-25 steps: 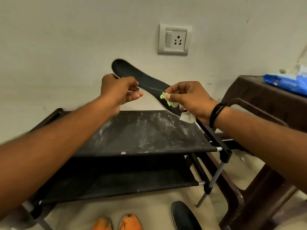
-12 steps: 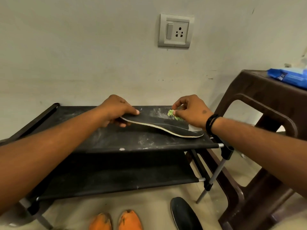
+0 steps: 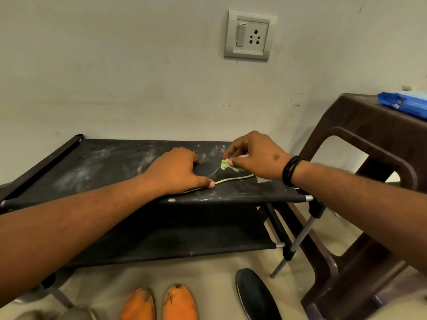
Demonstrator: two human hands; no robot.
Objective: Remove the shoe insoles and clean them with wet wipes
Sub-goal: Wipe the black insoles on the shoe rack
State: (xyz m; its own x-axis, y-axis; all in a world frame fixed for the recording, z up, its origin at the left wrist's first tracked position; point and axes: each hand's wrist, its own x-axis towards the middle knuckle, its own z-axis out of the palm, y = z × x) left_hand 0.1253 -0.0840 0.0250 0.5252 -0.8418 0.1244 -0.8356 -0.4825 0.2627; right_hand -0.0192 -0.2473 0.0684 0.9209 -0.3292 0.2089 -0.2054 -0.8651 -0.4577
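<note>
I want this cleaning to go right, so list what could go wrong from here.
1. The black shelf fabric is streaked with white dust; the black insole with a pale edge lying on it could pick up dirt again.
2. The right hand pinches only a small crumpled green wipe, which may smear rather than clean.
3. The left hand pins one end only, so the insole might slide.

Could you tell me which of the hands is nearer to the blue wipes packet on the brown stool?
The right hand: it is nearer to the blue wipes packet, which lies up to its right. The left hand is farther left.
</note>
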